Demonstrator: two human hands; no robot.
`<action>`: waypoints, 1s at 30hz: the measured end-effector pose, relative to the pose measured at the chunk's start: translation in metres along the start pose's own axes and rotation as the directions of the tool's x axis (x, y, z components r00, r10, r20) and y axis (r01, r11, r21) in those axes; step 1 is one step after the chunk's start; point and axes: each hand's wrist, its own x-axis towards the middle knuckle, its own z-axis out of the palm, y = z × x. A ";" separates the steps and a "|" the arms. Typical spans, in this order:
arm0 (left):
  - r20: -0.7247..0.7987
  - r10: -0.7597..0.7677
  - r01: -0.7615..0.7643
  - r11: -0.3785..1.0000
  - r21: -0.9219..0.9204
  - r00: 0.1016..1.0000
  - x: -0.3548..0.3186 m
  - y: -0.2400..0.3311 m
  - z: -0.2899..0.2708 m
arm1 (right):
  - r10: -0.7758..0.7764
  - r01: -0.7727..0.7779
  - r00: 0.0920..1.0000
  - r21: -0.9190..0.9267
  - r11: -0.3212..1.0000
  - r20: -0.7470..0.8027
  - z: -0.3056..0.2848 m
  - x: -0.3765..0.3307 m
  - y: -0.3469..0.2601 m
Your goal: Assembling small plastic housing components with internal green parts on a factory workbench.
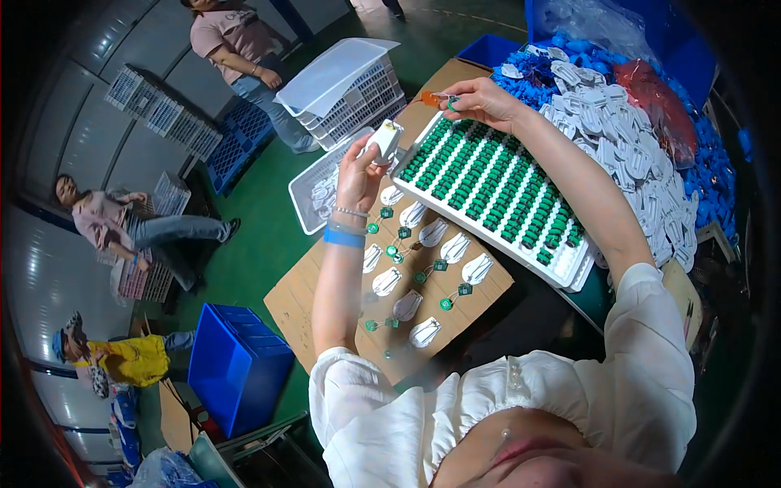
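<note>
My left hand grips a small white plastic block with a yellowish spot on its top end. My right hand is closed in a pinch over the far edge of a white tray. At its fingertips are a small orange piece and a green bit, too small to name. Rows of green round parts fill the tray. Nearer me, white plastic shells and small green circuit boards with wires lie spaced out on a cardboard sheet.
A heap of white plastic shells and blue parts lies at the right, with a red bag on it. Beyond my left hand stand white baskets. A blue bin is on the left floor. Other people stand and sit leftward.
</note>
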 end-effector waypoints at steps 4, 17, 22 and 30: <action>-0.009 -0.001 0.001 1.000 0.013 1.000 -0.002 0.001 -0.010 | -0.015 0.017 0.999 -0.048 0.999 0.045 0.004 0.001 -0.001; -0.042 0.010 -0.010 1.000 0.006 0.999 -0.018 0.006 -0.027 | -0.005 0.009 0.999 -0.086 0.996 0.041 0.019 0.003 -0.001; -0.071 0.021 -0.022 1.000 -0.020 0.997 -0.034 0.009 -0.038 | -0.010 0.015 0.999 -0.146 0.989 0.032 0.032 0.007 0.002; -0.159 0.062 -0.085 0.986 -0.144 0.985 -0.076 -0.003 -0.071 | 0.006 0.000 0.999 -0.156 0.988 0.035 0.082 0.026 0.019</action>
